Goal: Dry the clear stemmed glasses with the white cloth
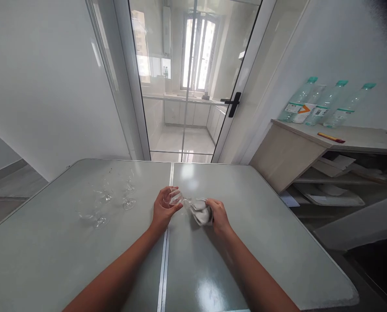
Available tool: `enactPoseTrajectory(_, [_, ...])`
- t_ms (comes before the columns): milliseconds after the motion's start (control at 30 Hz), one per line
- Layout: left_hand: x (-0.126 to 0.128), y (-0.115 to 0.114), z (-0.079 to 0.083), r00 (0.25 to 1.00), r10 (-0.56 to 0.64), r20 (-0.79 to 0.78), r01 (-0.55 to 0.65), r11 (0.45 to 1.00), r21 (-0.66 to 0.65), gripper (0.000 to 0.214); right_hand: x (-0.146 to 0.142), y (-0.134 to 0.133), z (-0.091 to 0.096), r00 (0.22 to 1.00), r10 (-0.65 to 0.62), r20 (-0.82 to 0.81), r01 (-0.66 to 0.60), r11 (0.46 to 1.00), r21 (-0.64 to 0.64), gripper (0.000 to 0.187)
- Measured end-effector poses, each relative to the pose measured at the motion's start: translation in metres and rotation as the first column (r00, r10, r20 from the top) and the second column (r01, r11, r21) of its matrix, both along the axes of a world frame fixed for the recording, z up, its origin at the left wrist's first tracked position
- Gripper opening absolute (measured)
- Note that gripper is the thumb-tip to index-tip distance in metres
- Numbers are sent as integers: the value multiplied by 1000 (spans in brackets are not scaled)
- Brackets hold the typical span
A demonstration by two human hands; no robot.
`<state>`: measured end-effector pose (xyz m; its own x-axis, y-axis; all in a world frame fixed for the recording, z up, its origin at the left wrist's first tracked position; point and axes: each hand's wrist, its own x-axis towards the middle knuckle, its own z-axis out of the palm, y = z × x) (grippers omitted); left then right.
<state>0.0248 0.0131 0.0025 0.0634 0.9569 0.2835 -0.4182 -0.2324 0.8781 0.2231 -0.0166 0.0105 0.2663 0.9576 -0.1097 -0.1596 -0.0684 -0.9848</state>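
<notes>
My left hand (pixel 162 209) is wrapped round the bowl of a clear wine glass (pixel 176 197), which is tipped on its side above the table. Its stem points right, toward a light grey cloth (pixel 201 211). My right hand (pixel 218 213) grips that cloth, bunched up around the foot end of the glass, so the foot is hidden. To the left, several other clear stemmed glasses stand on the table, among them one at the front (pixel 100 222) and one further right (pixel 129 203). Their thin outlines are hard to make out.
The pale table (pixel 252 260) has a metal seam (pixel 162 277) down its middle. A glass door (pixel 187 130) stands beyond it. At right, a wooden shelf (pixel 297 145) holds several plastic bottles (pixel 321 106) and an orange-yellow pen-like item (pixel 331 138).
</notes>
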Motion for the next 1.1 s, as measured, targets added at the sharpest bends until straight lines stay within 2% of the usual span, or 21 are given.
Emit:
enactPoseTrajectory(33, [0,1,-1,1000,-1,5,1,1000,-1,63,4,-2,5,999,46,11,-46,999,7,35])
enactPoseTrajectory(67, [0,1,-3,1000,-9,8,9,1000,0,64,7,-4,10,989,145,17,-145,989,16,38])
enactPoseTrajectory(133, [0,1,-6,999,-40,0,40,999,6,66,9,-8,20,909,414,52,-416,909,26,43])
enactPoseTrajectory(167, [0,1,-7,998,-55,-13,55,998,12,68,9,-10,25,860,502,86,-506,862,26,43])
enactPoseTrajectory(200, [1,0,-8,997,-68,-33,69,997,19,69,9,-11,29,836,531,138,-539,842,27,39])
enactPoseTrajectory(267, [1,-1,-11,993,-89,-78,92,995,35,70,6,-12,32,853,426,301,-460,886,51,28])
enactPoseTrajectory(300, [2,-1,-12,990,-102,-94,106,993,42,70,4,-11,31,853,338,397,-399,914,79,29])
enactPoseTrajectory(367, [3,-1,-16,984,-141,-111,148,988,52,72,0,-10,26,787,238,569,-364,924,118,39])
enactPoseTrajectory(467, [4,-2,-23,967,-225,-119,232,971,50,74,-7,-11,12,675,280,683,-456,886,87,18])
enactPoseTrajectory(600, [6,-4,-24,944,-288,-163,299,953,45,75,-13,-11,-2,649,310,695,-480,875,58,23])
enactPoseTrajectory(667, [5,-5,-18,953,-218,-208,239,968,80,78,-12,-9,-5,664,266,699,-439,895,77,24])
enactPoseTrajectory(733, [3,-7,-10,963,-63,-264,101,986,132,75,-7,-3,-7,682,197,705,-373,922,102,26])
enactPoseTrajectory(833, [-5,-7,0,925,179,-335,-133,979,155,45,6,5,-7,690,120,714,-267,959,98,30])
enactPoseTrajectory(900, [-10,-7,4,885,283,-370,-253,959,129,28,16,10,-7,684,93,724,-216,973,79,32])
enactPoseTrajectory(1000, [-21,-3,10,781,453,-429,-414,891,187,20,27,15,-8,671,78,737,-170,984,51,30])
enactPoseTrajectory(1100, [-39,4,20,595,663,-454,-515,748,418,16,32,19,-10,660,72,748,-141,990,29,28])
